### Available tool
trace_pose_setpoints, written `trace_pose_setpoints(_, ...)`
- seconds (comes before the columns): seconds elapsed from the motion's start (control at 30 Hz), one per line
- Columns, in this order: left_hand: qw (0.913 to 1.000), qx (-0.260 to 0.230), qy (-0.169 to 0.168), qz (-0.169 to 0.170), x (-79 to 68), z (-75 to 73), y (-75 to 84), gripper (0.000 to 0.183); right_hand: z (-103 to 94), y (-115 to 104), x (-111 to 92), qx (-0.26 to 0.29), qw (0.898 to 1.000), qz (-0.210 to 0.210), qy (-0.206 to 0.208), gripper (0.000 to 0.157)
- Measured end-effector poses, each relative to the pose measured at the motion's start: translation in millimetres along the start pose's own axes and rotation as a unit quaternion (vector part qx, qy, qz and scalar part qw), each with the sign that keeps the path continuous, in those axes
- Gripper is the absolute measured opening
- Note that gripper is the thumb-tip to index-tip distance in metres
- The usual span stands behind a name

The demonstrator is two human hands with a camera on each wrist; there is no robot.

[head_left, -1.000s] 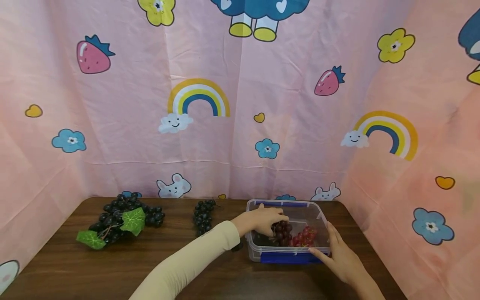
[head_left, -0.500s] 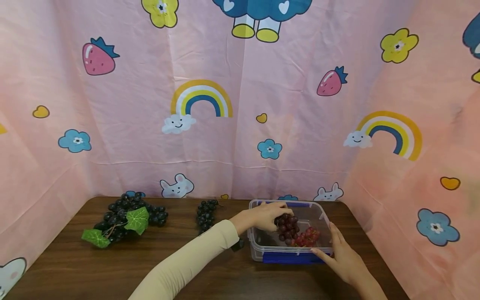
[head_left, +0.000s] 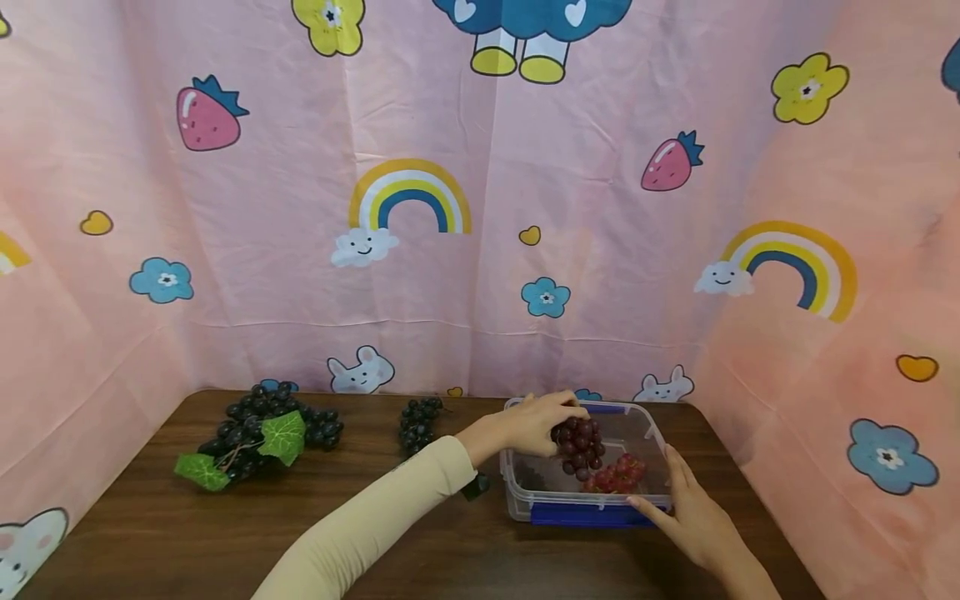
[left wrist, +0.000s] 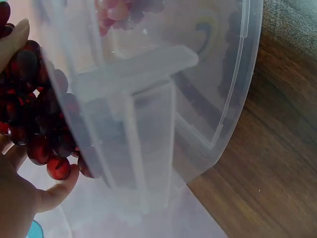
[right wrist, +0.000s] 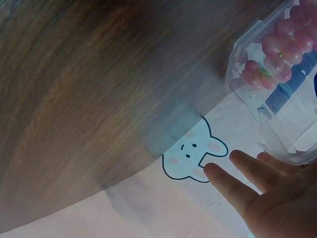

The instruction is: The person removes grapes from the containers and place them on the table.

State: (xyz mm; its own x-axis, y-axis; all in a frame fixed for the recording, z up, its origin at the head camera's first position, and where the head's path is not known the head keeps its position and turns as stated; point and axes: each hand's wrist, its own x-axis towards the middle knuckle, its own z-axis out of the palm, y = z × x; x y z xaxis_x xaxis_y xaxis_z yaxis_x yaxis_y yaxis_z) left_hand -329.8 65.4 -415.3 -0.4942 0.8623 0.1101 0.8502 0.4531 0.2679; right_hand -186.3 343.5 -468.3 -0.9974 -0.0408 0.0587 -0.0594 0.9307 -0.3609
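Observation:
My left hand (head_left: 534, 423) grips a bunch of dark red grapes (head_left: 579, 446) inside the clear plastic container (head_left: 588, 513) with blue latches. In the left wrist view, its fingers and thumb curl round these dark grapes (left wrist: 37, 106) beside the container wall (left wrist: 148, 119). A smaller bunch of pinkish-red grapes (head_left: 618, 475) lies in the container, right of the held bunch. My right hand (head_left: 697, 521) rests at the container's right front corner, thumb by the front rim. Its fingers (right wrist: 230, 186) look straight in the right wrist view.
On the table's left lies a large bunch of black grapes (head_left: 251, 421) with green leaves (head_left: 283, 437). A smaller black bunch (head_left: 417, 423) lies between it and the container. A small dark object (head_left: 476, 486) shows by the left wrist. A patterned pink curtain (head_left: 480, 292) surrounds the brown table (head_left: 187, 542).
My left hand has raised the dark red grapes slightly, and more of the bunch shows. The right hand keeps its place at the container. The head view has shifted slightly.

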Motion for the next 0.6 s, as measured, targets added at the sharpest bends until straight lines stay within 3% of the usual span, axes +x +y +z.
trace_pose_setpoints(0.6,0.9995,0.026,0.01,0.017,-27.9,-29.8,10.3,0.067,-0.1,0.4,0.8,-0.003,1.0,-0.01,0.002,0.11)
